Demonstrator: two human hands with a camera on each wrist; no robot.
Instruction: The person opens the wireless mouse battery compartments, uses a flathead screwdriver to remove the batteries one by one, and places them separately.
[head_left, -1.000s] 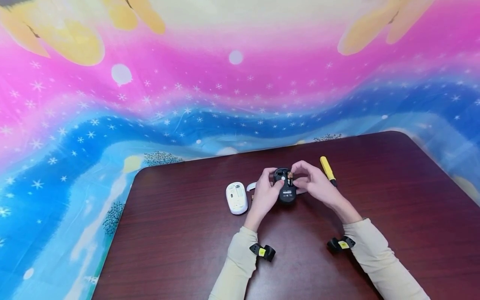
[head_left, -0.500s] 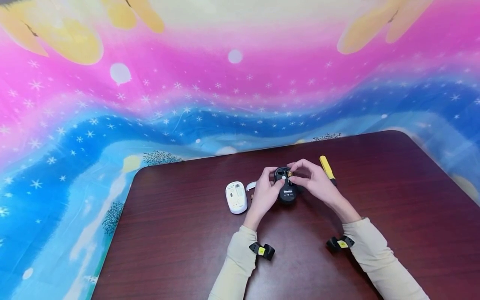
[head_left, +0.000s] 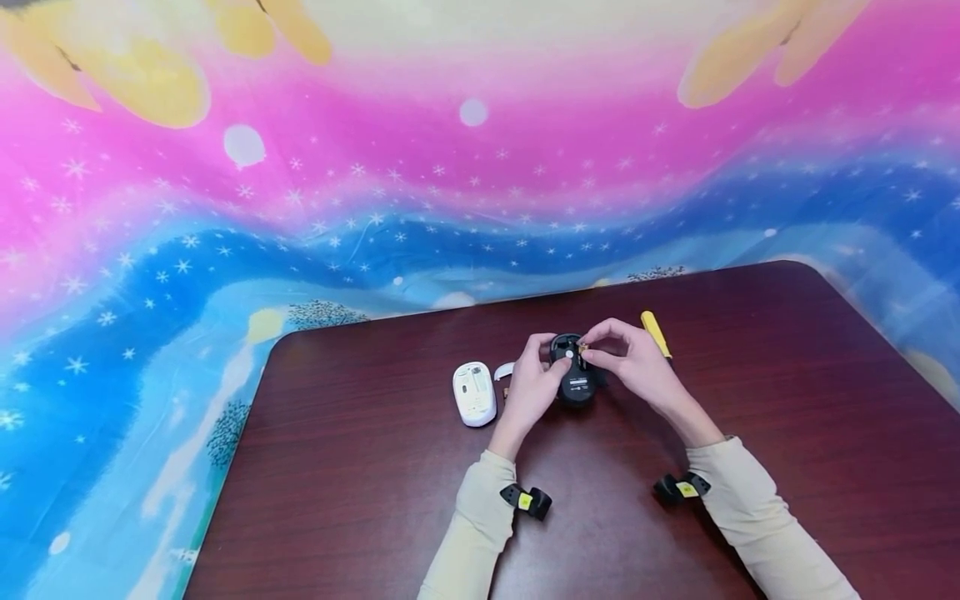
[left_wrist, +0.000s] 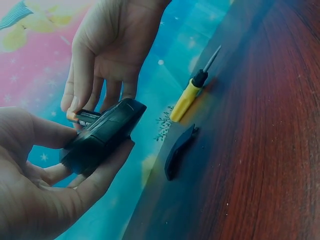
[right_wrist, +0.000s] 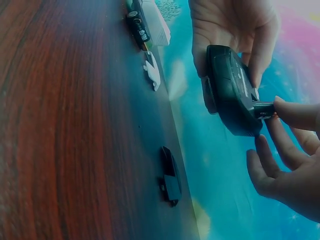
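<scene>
A black computer mouse (head_left: 577, 390) is held off the table, underside up, in my left hand (head_left: 525, 396); the thumb lies on its underside and the fingers wrap its side. My right hand (head_left: 637, 362) pinches a black battery with a copper-coloured end (left_wrist: 86, 118) between thumb and fingertips. In the right wrist view the battery (right_wrist: 264, 110) sticks out at a tilt from the mouse's underside; its inner end is hidden. Below the hands, a loose black cover (left_wrist: 180, 152) lies on the table.
Left of the hands lies a white mouse (head_left: 474, 396), its underside up. Beside it are a white cover (right_wrist: 152, 74) and another battery (right_wrist: 138, 30). A yellow-handled screwdriver (left_wrist: 186, 100) lies on the right of the dark wooden table (head_left: 360, 467), with a patterned cloth (head_left: 420, 200) behind.
My right fingers have shifted slightly up and over the battery, which now tilts more out of the mouse. The left hand keeps its hold almost unmoved.
</scene>
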